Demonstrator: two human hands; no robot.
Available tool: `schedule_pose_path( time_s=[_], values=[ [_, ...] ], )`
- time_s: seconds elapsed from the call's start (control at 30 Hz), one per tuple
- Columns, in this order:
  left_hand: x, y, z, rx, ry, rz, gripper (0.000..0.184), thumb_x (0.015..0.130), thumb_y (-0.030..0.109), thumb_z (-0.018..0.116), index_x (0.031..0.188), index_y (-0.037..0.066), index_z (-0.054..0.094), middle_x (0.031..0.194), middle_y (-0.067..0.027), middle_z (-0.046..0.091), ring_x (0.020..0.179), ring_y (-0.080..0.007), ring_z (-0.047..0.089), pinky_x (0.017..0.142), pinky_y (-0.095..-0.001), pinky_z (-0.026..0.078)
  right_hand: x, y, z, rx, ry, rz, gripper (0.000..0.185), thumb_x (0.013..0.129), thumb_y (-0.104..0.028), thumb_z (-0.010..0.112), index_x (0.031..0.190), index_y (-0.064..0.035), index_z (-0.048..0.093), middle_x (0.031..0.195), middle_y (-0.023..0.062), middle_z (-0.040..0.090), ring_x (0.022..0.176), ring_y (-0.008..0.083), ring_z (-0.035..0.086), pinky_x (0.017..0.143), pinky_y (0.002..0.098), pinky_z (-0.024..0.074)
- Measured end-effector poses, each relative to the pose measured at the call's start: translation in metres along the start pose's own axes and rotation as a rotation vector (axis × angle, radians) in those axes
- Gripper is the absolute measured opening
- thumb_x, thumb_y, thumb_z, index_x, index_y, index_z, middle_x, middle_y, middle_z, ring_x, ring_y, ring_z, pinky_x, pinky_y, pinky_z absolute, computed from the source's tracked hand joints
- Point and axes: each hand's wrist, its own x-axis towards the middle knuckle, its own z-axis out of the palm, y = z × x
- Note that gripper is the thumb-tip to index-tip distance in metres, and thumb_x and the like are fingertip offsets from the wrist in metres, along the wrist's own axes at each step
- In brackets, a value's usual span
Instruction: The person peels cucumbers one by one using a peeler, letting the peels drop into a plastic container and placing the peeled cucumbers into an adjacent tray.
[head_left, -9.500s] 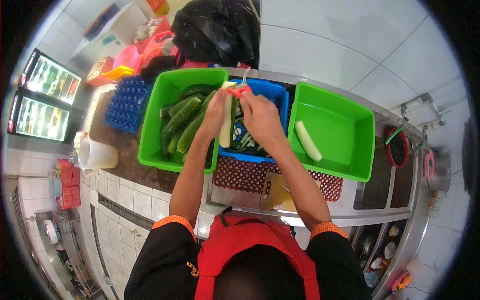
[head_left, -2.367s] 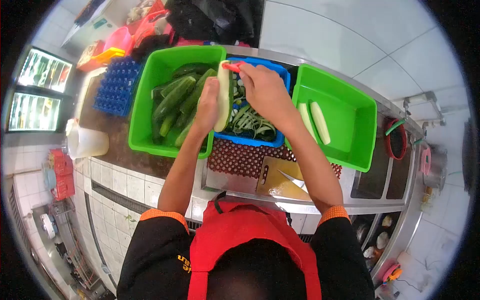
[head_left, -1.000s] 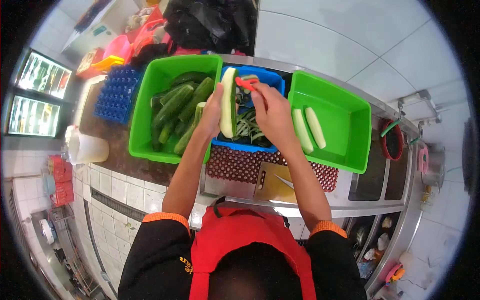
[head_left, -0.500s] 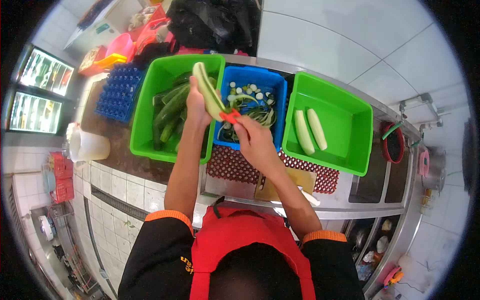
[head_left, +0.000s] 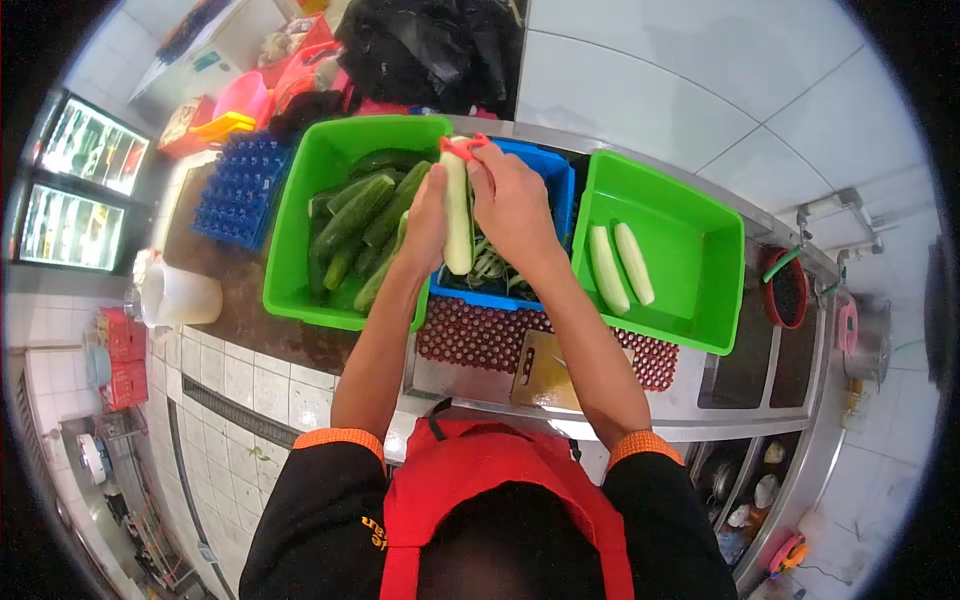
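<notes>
- In the head view, the long zucchini (head_left: 459, 220) is up over the blue bin (head_left: 562, 190), near its left side.
- It looks pale and creamy green on the side that shows, and it stands nearly straight up and down in the picture. The hands hide some of it, so its back cannot be seen.
- The left hand (head_left: 425, 225) has its fingers wrapped around the zucchini, just by the blue bin's left edge.
- The right hand (head_left: 515, 210) is over the blue bin, with its fingers pinching a red peeler (head_left: 463, 147) at the zucchini's top end.
- Thin green and white peels (head_left: 487, 268) lie inside the blue bin.
- Left of the blue bin is a green bin (head_left: 280, 240) with a pile of dark green zucchinis (head_left: 352, 217).
- Right of the blue bin is another green bin (head_left: 690, 260). Two pale, bare zucchinis (head_left: 634, 263) lie side by side in it.
- Below the blue bin are a dark red mat with holes (head_left: 470, 335) and a yellowish board (head_left: 548, 372).
</notes>
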Motion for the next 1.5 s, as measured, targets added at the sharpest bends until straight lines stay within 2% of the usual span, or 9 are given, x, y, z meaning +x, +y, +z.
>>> schedule_pose_path(
  time_s=[0.07,0.27,0.47,0.53,0.73,0.87,1.13,1.33,1.5],
  values=[
    [0.005,0.003,-0.003,-0.070,-0.001,0.023,0.051,0.099,0.049,0.034,0.123,0.006,0.049,0.094,-0.0029,0.056,0.084,-0.0126,0.055,0.072,-0.0308,0.048,-0.020,-0.001,0.003,0.057,-0.070,-0.003,0.013,0.089,-0.009,0.056,0.100,-0.0019,0.059,0.079,0.0199,0.060,0.074,0.0381,0.060,0.065,0.0442,0.0466],
    [0.034,0.007,-0.042,-0.330,0.354,-0.113,0.056,0.098,0.055,0.026,0.109,0.006,0.050,0.086,-0.0125,0.057,0.076,-0.0277,0.058,0.066,-0.0440,0.051,-0.104,-0.007,-0.013,0.104,-0.319,0.116,0.013,0.088,-0.008,0.057,0.098,-0.0015,0.060,0.078,0.0198,0.060,0.072,0.0377,0.059,0.064,0.0428,0.0468],
    [0.030,0.016,-0.036,-0.287,0.054,-0.203,0.061,0.097,0.057,0.021,0.112,0.006,0.051,0.088,-0.0095,0.058,0.078,-0.0266,0.059,0.068,-0.0425,0.052,-0.074,0.005,-0.025,0.100,-0.198,0.173,0.014,0.088,-0.009,0.058,0.099,-0.0004,0.062,0.080,0.0191,0.061,0.071,0.0343,0.060,0.064,0.0390,0.0472],
    [0.019,0.013,-0.019,-0.209,0.061,-0.181,0.058,0.097,0.055,0.026,0.117,0.006,0.051,0.091,-0.0092,0.060,0.076,-0.0239,0.059,0.067,-0.0406,0.052,-0.052,0.005,-0.026,0.112,-0.013,-0.011,0.014,0.088,-0.009,0.058,0.098,-0.0004,0.062,0.078,0.0187,0.060,0.070,0.0339,0.059,0.062,0.0389,0.0463],
    [-0.001,0.005,0.021,-0.326,-0.059,-0.172,0.047,0.099,0.046,0.037,0.123,0.008,0.050,0.101,-0.0058,0.062,0.082,-0.0178,0.060,0.073,-0.0342,0.051,-0.005,0.007,-0.011,-0.032,0.021,0.014,0.014,0.090,-0.016,0.055,0.099,-0.0058,0.060,0.077,0.0192,0.057,0.070,0.0388,0.059,0.060,0.0472,0.0475],
    [-0.007,0.015,0.019,-0.228,-0.122,-0.150,0.045,0.099,0.044,0.040,0.121,0.008,0.053,0.098,-0.0026,0.063,0.082,-0.0135,0.061,0.071,-0.0289,0.051,0.005,0.012,-0.005,-0.048,0.089,-0.021,0.013,0.088,-0.011,0.058,0.098,-0.0018,0.060,0.075,0.0178,0.058,0.068,0.0350,0.059,0.062,0.0428,0.0461],
    [0.006,0.018,0.005,-0.122,-0.034,-0.070,0.044,0.101,0.041,0.033,0.119,0.005,0.052,0.096,-0.0075,0.060,0.081,-0.0160,0.058,0.072,-0.0312,0.049,-0.015,0.006,-0.009,0.037,-0.121,-0.062,0.013,0.089,-0.010,0.057,0.098,-0.0019,0.060,0.079,0.0212,0.060,0.073,0.0369,0.061,0.063,0.0429,0.0467],
    [0.042,0.014,-0.037,-0.337,0.282,-0.007,0.053,0.100,0.049,0.026,0.110,0.002,0.050,0.090,-0.0115,0.056,0.076,-0.0230,0.057,0.069,-0.0374,0.052,-0.082,-0.010,-0.017,0.257,-0.299,0.094,0.016,0.089,-0.010,0.057,0.102,-0.0014,0.061,0.076,0.0199,0.059,0.070,0.0358,0.059,0.062,0.0393,0.0456],
    [0.031,0.020,-0.033,-0.256,0.144,-0.048,0.052,0.100,0.047,0.024,0.109,0.003,0.049,0.089,-0.0120,0.056,0.075,-0.0237,0.058,0.066,-0.0389,0.052,-0.058,-0.006,-0.024,0.132,-0.211,0.075,0.015,0.088,-0.010,0.058,0.100,-0.0012,0.062,0.070,0.0167,0.055,0.063,0.0324,0.056,0.058,0.0383,0.0434]
  ],
)
